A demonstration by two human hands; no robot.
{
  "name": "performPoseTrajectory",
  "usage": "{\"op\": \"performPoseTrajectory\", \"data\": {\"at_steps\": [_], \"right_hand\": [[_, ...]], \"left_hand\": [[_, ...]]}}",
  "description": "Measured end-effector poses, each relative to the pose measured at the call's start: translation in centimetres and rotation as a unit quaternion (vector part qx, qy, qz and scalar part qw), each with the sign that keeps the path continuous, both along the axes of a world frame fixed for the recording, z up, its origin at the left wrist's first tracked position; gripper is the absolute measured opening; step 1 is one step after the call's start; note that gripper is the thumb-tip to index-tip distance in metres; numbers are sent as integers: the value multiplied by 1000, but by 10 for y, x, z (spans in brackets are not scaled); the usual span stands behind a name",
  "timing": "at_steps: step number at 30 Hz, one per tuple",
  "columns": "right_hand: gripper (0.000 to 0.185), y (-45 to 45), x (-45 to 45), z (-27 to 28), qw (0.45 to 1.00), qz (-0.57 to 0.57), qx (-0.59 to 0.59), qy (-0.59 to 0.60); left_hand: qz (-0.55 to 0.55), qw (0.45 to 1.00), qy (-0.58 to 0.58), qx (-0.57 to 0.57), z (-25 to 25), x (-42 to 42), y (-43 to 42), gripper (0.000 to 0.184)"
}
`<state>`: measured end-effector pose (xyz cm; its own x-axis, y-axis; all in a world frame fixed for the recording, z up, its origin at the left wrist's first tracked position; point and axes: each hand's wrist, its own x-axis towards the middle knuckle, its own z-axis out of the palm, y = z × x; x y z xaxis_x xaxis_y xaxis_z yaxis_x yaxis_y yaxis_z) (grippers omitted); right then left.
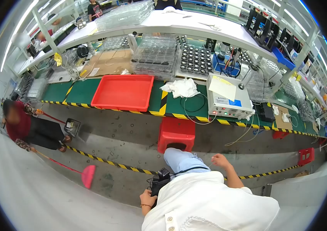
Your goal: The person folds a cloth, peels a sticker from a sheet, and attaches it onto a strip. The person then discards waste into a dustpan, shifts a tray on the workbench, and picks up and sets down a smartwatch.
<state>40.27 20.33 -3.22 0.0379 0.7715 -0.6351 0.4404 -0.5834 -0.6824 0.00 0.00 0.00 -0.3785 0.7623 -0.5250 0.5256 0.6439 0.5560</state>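
Observation:
At the waist, my left hand (pixel 147 199) is closed around the edge of a black pouch (pixel 159 183) with cables and a small black device on it. My right hand (pixel 220 160) hangs in the air to the right of my leg, its fingers curled; whether it holds anything is too small to tell. A thin light cord shows close to those fingertips. Just ahead of my knee stands a red plastic stool (pixel 176 133), beside the workbench edge.
A green bench (pixel 82 89) with striped edging bears a red tray (pixel 123 92), white cloth (pixel 182 87), a control box (pixel 227 101) and stacked clear trays (pixel 155 54). Cables hang over its edge. At left, a person (pixel 28 123) holds a pink broom (pixel 88 176) and a dustpan (pixel 72 127).

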Motion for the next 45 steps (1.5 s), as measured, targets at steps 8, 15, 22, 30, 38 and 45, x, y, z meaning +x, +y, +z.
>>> {"op": "performPoseTrajectory", "data": {"at_steps": [8, 15, 22, 30, 38, 45], "right_hand": [[30, 86, -75, 62, 984, 107, 140, -33], [29, 162, -70, 75, 980, 155, 124, -32], [26, 308, -73, 113, 960, 188, 203, 43], [19, 412, -82, 264, 896, 113, 429, 1], [15, 468, -100, 191, 916, 25, 376, 139], [47, 438, -161, 3, 882, 272, 335, -189]], "left_hand": [[-12, 1000, -15, -14, 12, -42, 17, 41], [7, 998, -7, -67, -113, -77, 21, 48], [37, 997, 38, -56, -31, -41, 163, 50], [125, 968, -20, -218, -124, -88, 113, 49], [-103, 978, -65, -167, -19, -110, 229, 56], [-245, 944, 30, -218, 52, -131, 307, 50]]}}
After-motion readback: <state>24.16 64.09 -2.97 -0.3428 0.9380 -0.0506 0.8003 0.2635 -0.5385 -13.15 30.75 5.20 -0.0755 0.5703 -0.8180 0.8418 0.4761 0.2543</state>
